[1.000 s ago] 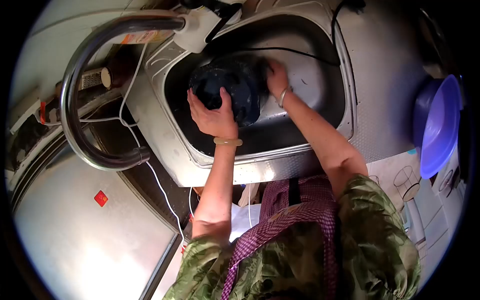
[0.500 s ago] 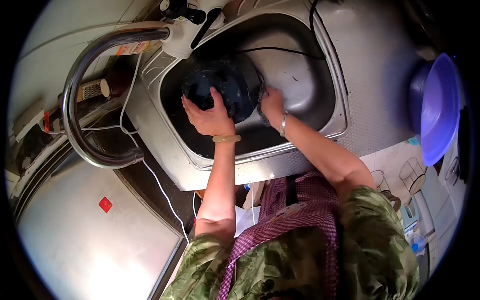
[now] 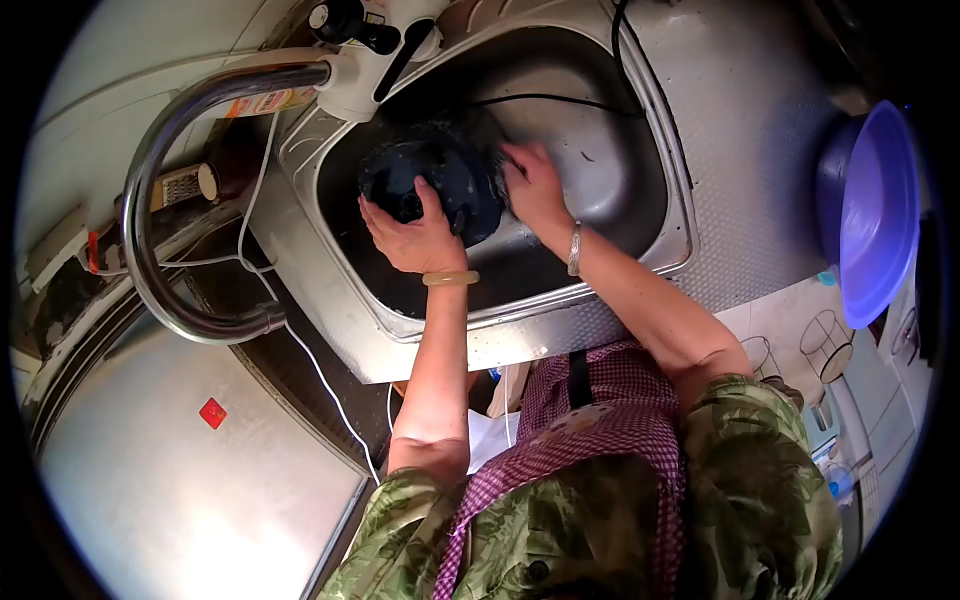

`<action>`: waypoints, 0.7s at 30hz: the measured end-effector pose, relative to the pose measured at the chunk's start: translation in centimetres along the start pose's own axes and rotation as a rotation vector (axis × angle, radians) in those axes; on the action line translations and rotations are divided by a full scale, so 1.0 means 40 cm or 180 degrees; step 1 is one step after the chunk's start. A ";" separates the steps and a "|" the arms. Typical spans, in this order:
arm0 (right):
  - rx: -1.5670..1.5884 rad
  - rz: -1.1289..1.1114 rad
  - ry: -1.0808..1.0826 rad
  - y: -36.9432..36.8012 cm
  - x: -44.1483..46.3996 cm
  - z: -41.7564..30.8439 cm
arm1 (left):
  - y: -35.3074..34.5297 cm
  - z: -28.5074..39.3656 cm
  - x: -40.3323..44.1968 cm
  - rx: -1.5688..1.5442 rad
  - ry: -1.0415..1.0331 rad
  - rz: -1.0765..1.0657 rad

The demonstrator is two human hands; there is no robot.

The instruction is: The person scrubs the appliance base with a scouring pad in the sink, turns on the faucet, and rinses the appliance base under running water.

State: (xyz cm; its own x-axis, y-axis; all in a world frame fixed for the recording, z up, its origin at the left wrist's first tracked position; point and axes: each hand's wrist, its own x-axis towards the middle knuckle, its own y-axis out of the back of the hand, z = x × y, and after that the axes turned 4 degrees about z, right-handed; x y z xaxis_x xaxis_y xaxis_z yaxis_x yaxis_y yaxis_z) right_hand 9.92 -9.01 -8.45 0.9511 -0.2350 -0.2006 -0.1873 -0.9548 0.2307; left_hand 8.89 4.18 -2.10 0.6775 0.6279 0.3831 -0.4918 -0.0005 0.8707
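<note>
A round black pot (image 3: 470,210), wet and streaked with pale suds, sits in the steel sink basin (image 3: 610,150). My left hand (image 3: 415,232) grips it at its near side, thumb stretched over the dark surface and fingers along the left. A beige bangle circles that wrist. At the pot's right side my right hand (image 3: 537,190) is curled and partly blurred, pressing a dark, stringy wire scourer (image 3: 499,175) against the outer wall. Most of the scourer is hidden by the fingers. A silver bracelet is on my right wrist.
A curved metal faucet spout (image 3: 140,215) swings out left of the sink from its white body (image 3: 352,88). A black cord (image 3: 560,97) crosses the basin. A purple basin (image 3: 882,215) stands tilted at the right. A grater (image 3: 182,187) lies at the left.
My right hand has moved up along the pot's right side with the scourer. My left hand keeps its hold, and the pot has shifted only slightly.
</note>
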 end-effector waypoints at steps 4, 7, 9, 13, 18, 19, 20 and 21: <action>0.0209 -0.0449 0.0918 -0.065 0.231 -0.044 | -0.009 -0.002 -0.002 0.0085 -0.0024 0.0070; -0.0584 -0.0557 0.0141 -0.110 0.206 0.132 | -0.013 -0.014 -0.001 0.0108 -0.0191 0.0212; -0.0853 -0.0346 -0.0291 -0.075 0.095 0.182 | -0.010 -0.006 -0.004 0.0089 -0.0131 0.0157; 0.0581 -0.0058 0.0540 0.024 -0.036 -0.116 | -0.004 -0.005 -0.005 0.0057 -0.0120 0.0122; 0.0179 -0.0242 0.1225 -0.113 0.233 -0.086 | -0.022 -0.014 -0.003 0.0064 -0.0232 0.0340; 0.0126 -0.0168 0.0907 -0.116 0.232 -0.068 | -0.011 0.000 -0.004 0.0012 -0.0107 0.0265; -0.0390 -0.0168 0.0958 -0.081 0.195 -0.037 | -0.004 -0.002 -0.004 0.0022 -0.0095 0.0235; -0.0742 -0.0073 0.0530 -0.074 0.126 0.034 | -0.008 0.005 -0.003 -0.0001 -0.0067 0.0217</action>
State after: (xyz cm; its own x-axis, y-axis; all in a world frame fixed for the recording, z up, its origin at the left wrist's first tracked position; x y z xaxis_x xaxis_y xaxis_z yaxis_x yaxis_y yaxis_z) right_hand 14.92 -7.59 -11.44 0.9853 -0.1623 -0.0538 -0.1219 -0.8874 0.4446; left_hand 9.06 3.96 -2.36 0.6539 0.6098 0.4478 -0.5374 -0.0424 0.8423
